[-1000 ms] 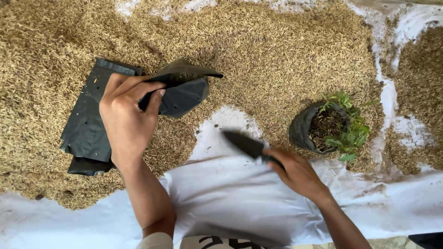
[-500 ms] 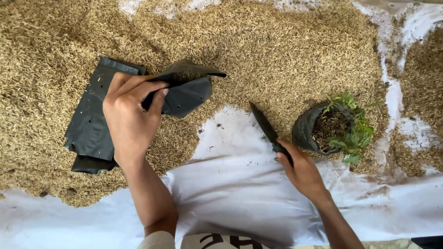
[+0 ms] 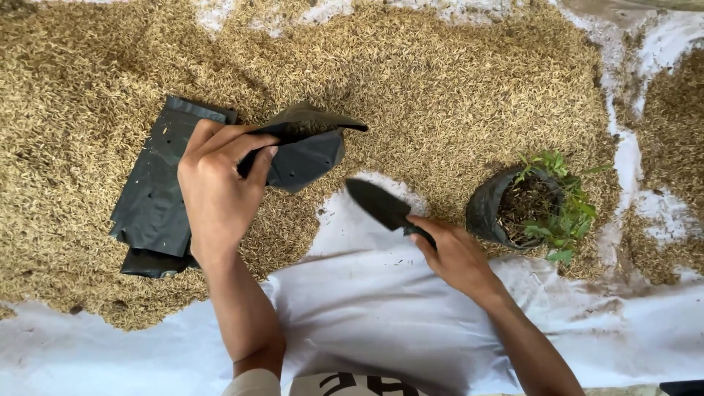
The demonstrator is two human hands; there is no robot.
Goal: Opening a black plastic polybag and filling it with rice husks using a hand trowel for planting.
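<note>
My left hand (image 3: 218, 191) grips the rim of a black plastic grow bag (image 3: 308, 150), holding its mouth open over a broad heap of rice husks (image 3: 440, 88). Under that hand lies a flat stack of more black bags (image 3: 150, 213). My right hand (image 3: 456, 253) holds a small dark trowel (image 3: 380, 204) by its handle, blade pointing up-left toward the open bag, just above the white sheet (image 3: 381, 315).
A filled black bag with a green seedling (image 3: 539, 209) stands at the right, leaning on the husks. The white sheet covers the ground in front, with bare patches showing at the top right (image 3: 623, 154). Husks also lie at the far right (image 3: 675, 132).
My right hand has swung the trowel leftward from beside the seedling bag toward the open bag. My left hand keeps its hold on the bag rim, nearly still.
</note>
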